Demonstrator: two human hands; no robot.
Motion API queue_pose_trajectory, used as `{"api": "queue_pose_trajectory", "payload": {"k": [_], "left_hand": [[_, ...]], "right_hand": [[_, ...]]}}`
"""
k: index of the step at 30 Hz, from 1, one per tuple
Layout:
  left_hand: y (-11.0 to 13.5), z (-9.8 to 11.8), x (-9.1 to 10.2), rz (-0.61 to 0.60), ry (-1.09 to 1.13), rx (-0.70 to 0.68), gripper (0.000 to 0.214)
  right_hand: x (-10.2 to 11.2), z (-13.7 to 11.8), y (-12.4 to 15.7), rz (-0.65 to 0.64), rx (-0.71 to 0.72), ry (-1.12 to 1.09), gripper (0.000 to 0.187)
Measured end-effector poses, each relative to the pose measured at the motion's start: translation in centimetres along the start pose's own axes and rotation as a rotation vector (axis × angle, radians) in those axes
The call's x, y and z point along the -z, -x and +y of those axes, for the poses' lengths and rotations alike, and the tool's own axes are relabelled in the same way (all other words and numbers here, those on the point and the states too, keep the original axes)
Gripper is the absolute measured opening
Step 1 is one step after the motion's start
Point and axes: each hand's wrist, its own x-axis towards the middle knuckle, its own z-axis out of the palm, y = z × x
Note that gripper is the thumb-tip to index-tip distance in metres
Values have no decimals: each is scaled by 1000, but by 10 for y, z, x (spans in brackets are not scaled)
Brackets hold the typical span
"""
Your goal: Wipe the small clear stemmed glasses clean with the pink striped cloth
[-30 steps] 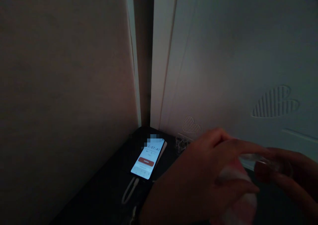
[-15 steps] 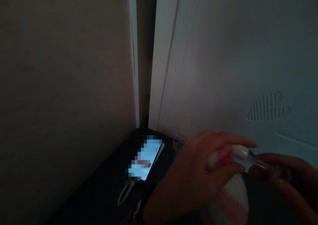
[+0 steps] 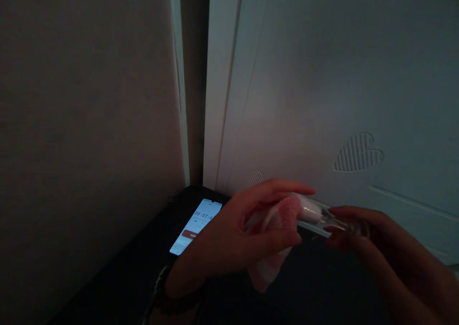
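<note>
The room is dim. My left hand point(image 3: 229, 236) is closed on a pink and white cloth point(image 3: 274, 241), which is wrapped round one end of a small clear glass item point(image 3: 317, 216). My right hand point(image 3: 373, 246) pinches the other end of that glass item with its fingertips. Both hands hover over a dark surface point(image 3: 118, 286), close to a white panel with raised heart shapes point(image 3: 356, 152). I cannot make out exactly what the glass item is.
A lit phone point(image 3: 195, 225) showing a timer lies on the dark surface, just left of my left hand. A beige wall point(image 3: 86, 124) stands at the left, with a narrow dark gap point(image 3: 193, 85) between it and the white panel.
Both hands moved left and up with the cloth and glass item. The cloth now covers more of the glass end. My view shifted right, so my left hand hides part of the phone.
</note>
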Motion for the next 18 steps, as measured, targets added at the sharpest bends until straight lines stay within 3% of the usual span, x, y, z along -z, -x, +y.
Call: {"api": "queue_pose_trajectory", "payload": {"k": [5,8,12,15,18], "left_hand": [[3,3,11,-62,32,119,39],[3,5,16,-6,-20,87,37],[5,9,13,-20,-81,86,38],[6,11,4,-48,-162,77,41],[6,12,-1,-99,-241,82,40]], "right_hand": [[3,1,2,1,20,15,36],[2,0,5,4,-6,-12,42],[0,-2,8,-101,60,-20,54],[-1,-11,7,-218,138,-14,39],[0,-19,6,-286,111,-64,18]]}}
